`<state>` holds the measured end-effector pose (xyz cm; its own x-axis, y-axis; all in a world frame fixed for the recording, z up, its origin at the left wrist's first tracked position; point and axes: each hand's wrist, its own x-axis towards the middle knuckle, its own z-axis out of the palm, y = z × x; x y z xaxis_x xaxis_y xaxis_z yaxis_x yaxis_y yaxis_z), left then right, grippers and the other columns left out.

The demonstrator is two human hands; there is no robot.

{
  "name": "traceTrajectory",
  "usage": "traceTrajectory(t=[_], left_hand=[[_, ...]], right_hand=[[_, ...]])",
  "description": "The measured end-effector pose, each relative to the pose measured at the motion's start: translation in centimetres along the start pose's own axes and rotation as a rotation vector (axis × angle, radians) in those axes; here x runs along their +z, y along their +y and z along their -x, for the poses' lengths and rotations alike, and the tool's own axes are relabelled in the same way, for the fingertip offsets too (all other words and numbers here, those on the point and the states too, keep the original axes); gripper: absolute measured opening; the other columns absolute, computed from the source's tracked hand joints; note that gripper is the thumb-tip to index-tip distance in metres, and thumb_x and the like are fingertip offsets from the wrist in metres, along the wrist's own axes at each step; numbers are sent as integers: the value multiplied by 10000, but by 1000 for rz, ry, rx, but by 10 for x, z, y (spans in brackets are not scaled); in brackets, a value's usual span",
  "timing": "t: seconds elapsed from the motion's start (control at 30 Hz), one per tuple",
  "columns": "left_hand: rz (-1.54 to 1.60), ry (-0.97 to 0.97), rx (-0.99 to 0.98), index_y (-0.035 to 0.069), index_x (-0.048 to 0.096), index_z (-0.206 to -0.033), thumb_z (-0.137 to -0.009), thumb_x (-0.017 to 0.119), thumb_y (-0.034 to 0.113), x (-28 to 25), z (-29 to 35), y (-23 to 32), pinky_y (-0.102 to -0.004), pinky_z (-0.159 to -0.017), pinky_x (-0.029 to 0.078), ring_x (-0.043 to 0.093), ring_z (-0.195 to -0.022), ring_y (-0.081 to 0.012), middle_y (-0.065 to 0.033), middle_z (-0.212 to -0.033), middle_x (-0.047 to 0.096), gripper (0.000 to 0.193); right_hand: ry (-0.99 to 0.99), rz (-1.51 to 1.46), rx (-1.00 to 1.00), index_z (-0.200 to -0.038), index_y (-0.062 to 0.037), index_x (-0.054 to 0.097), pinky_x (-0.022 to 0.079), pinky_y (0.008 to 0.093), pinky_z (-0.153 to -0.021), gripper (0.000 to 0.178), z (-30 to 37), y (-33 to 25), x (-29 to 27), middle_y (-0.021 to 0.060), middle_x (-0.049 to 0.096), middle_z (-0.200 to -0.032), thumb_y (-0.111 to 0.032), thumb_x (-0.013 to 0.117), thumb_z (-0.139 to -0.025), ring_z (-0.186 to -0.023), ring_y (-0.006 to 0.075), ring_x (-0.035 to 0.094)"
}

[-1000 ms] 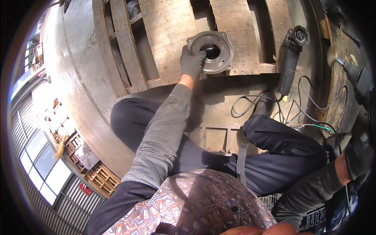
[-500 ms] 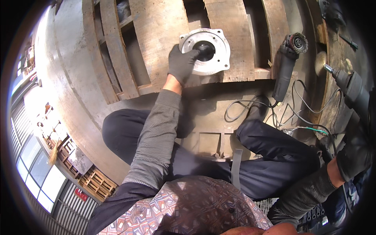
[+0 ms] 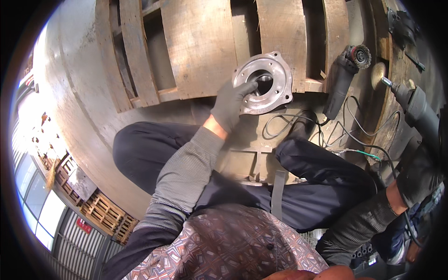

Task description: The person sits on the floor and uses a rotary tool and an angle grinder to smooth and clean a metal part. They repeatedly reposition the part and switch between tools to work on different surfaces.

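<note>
In my left hand (image 3: 232,103), gloved in dark grey, is a silver metal flange (image 3: 275,86) with a large central hole and small bolt holes in its ears. My thumb hooks into the centre hole, and the flange is tilted above the front edge of the wooden pallet (image 3: 196,51). At the far right my right hand (image 3: 420,175), in a dark glove, is closed round the rear of a straight die grinder (image 3: 422,112). A round tan wheel (image 3: 378,76) shows at its metal shaft. Shadow hides part of that grip.
An angle grinder (image 3: 339,86) with a wire wheel leans against the pallet's right side. Its grey cord (image 3: 284,116) loops over the floor near my foot. Another dark tool (image 3: 402,25) lies at the upper right. My bent legs (image 3: 322,186) sit below the pallet.
My left hand has lifted the flange off the pallet slats, bringing it right and nearer to me, now tilted. The die grinder in my right hand has shifted slightly left.
</note>
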<state>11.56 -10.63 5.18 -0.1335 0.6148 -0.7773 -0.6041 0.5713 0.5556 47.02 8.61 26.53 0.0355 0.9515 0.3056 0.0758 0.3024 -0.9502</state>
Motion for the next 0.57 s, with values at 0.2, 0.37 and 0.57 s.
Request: traceTrajectory(t=[0.2,0.37,0.57], left_hand=[[-1,14,-21,-19,669,-1375,-1083,568,600,-18,-9,-7,-312,-953,553,682,-1083,-158,-93,-1237,736,692],[-61,209,-100,-58,656,-1394,-1090,419,714,-19,-11,-12,-348,-1002,530,662,-1142,-209,-152,-1272,716,863],[-184,215,-33,-89,632,-1418,-1115,424,646,-20,-10,-14,-364,-1074,482,627,-1205,-225,-199,-1339,691,823]], right_hand=[[-138,735,-383,-1185,-120,690,484,411,-1091,149,15,4,16,65,664,-1193,-192,689,-1055,-1180,198,642],[114,18,116,-1036,-93,728,475,455,-1128,206,10,0,34,114,723,-1150,-263,786,-936,-1190,260,663],[-181,972,-395,-1394,-75,544,561,437,-1067,456,6,5,-19,187,698,-1286,-171,752,-999,-1186,292,707]])
